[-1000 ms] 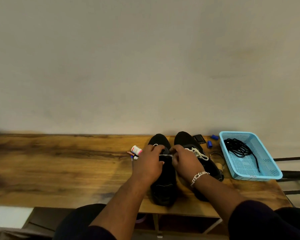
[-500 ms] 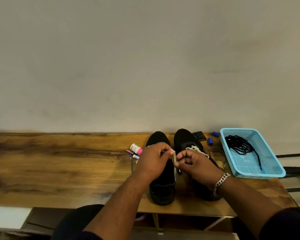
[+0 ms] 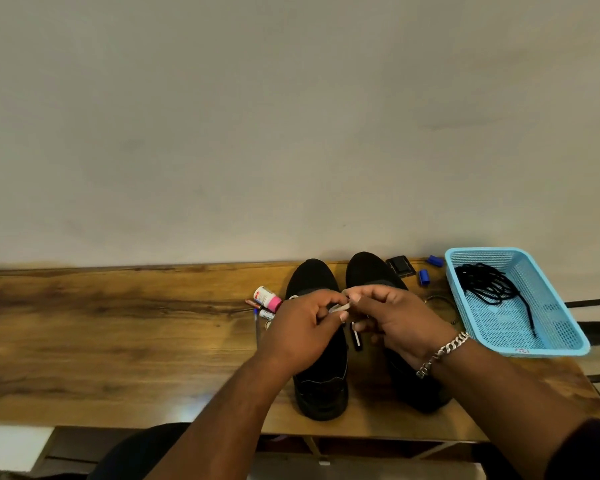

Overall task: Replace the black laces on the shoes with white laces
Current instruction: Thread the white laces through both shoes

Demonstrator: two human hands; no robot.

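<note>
Two black shoes stand side by side on the wooden table (image 3: 118,341), toes towards the wall: the left shoe (image 3: 321,382) and the right shoe (image 3: 371,268). My left hand (image 3: 305,327) and my right hand (image 3: 395,317) meet above the left shoe, and both pinch a short visible piece of white lace (image 3: 340,308) between fingertips. The hands hide most of the lace and the shoes' eyelets. A tangle of black laces (image 3: 489,282) lies in the light blue basket (image 3: 555,341) at the right.
A small white bottle with a pink cap (image 3: 267,297) and pens (image 3: 257,317) lie left of the shoes. A black square object (image 3: 400,266), two blue caps (image 3: 424,277) and a ring (image 3: 440,299) lie between the shoes and the basket. A wall stands right behind the table.
Both hands have lifted slightly off the left shoe and drawn the white lace up between them; my right hand has shifted right and turned, so the lace on the right shoe is now covered.
</note>
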